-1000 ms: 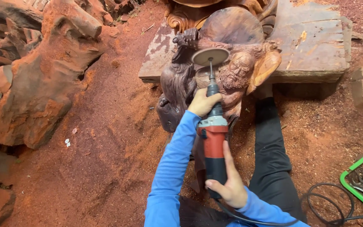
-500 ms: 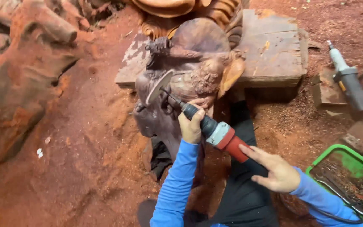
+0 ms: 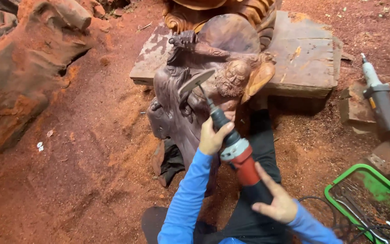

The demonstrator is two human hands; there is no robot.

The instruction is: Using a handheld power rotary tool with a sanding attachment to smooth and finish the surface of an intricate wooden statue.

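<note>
Left hand (image 3: 211, 138) clamps the sander (image 3: 231, 144), right hand (image 3: 274, 201) rests half-open on it; disc works the carved figure (image 3: 195, 86) at 11 o'clock, calling for steady pressure.

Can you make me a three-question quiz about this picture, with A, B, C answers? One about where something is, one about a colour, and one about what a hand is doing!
1. Where is the green tray?
A. At the bottom right, on the sawdust
B. On top of the wood carving
C. At the top left by the big root

2. What colour are the person's sleeves?
A. Yellow
B. Blue
C. White

3. What is the left hand doing?
A. Lying flat on the ground
B. Holding a hammer
C. Gripping the front of the power tool

Answers:
1. A, the tray sits at the lower right edge, with metal tools inside.
2. B, both arms wear bright blue.
3. C, its fingers wrap the tool's neck near the wood carving, while the right hand rests on the tool's back end with fingers spread.
</note>
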